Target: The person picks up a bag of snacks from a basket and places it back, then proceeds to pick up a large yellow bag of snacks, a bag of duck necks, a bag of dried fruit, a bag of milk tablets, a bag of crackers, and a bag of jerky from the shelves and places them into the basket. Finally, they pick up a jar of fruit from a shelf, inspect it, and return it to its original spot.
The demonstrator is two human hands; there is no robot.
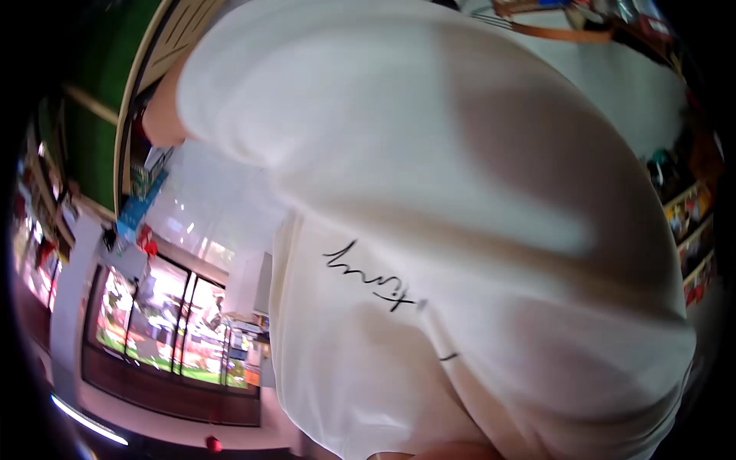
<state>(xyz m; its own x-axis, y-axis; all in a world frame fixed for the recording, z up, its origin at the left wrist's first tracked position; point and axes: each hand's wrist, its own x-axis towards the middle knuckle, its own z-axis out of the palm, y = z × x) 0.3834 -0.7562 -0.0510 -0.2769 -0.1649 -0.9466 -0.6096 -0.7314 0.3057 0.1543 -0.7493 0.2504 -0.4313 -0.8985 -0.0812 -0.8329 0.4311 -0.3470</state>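
Observation:
A person's white T-shirt (368,130) fills most of the view, very close and seen upside down. Black handwriting-style lettering (364,280) runs across its chest, near folds in the cloth. From the sleeve at upper left comes a bare forearm (162,115), its hand hidden behind a wooden-edged panel and boxes. A strip of skin (445,452) shows at the bottom edge by the collar. Neither my left hand nor my right hand shows.
Beside the forearm lies a blue box (138,211) on a pale, shiny surface (218,184). A dark-framed window (172,322) stands at lower left, with a lit tube lamp (88,420) near it. Shelves with colourful goods (690,215) line the right side.

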